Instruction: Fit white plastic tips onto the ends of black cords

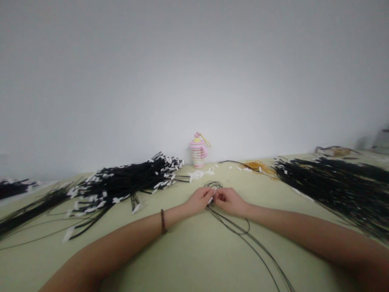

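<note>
Both hands [214,200] pinch black cord [243,233], grip seemingly blurred.

One head-worn view looks forward and slightly down across the desk [188,259] toward a plain wall [194,73], close above both outstretched forearms.

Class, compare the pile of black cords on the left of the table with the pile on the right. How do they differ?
The left pile bristles with white tags at its cord ends; the right pile shows almost none. The left pile is bunched and fans out toward the wall; the right pile spreads flatter and wider toward the table edge. Both are thin black cords on the same pale green surface.
</note>
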A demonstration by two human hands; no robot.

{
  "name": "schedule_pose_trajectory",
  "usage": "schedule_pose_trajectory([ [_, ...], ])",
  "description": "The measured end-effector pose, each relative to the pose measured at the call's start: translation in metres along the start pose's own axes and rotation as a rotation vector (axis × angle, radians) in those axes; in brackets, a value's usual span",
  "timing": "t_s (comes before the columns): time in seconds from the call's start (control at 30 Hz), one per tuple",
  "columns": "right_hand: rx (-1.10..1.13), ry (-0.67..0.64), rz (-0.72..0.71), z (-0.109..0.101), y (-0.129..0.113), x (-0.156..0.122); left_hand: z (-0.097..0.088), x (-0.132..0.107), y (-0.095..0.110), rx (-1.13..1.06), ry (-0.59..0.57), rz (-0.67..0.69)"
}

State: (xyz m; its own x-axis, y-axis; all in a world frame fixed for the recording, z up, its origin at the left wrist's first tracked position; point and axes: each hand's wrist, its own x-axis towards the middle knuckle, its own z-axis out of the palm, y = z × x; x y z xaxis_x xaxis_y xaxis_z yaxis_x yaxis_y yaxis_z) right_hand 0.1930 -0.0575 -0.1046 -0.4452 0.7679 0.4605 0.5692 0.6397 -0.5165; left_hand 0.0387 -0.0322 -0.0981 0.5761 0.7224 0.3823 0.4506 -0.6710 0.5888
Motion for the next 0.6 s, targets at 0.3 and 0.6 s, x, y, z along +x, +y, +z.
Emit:
schedule_pose_trajectory([
  [0.3, -0.015, -0.003, -0.005, -0.0003, 0.0001, 0.0001, -0.0006, -0.0009, 0.0019, 0.007, 0.001, -0.006],
  [0.6, -0.031, 0.002, -0.012, -0.0001, 0.0014, 0.0008, -0.0006, -0.0005, 0.0016, 0.020, 0.003, -0.009],
])
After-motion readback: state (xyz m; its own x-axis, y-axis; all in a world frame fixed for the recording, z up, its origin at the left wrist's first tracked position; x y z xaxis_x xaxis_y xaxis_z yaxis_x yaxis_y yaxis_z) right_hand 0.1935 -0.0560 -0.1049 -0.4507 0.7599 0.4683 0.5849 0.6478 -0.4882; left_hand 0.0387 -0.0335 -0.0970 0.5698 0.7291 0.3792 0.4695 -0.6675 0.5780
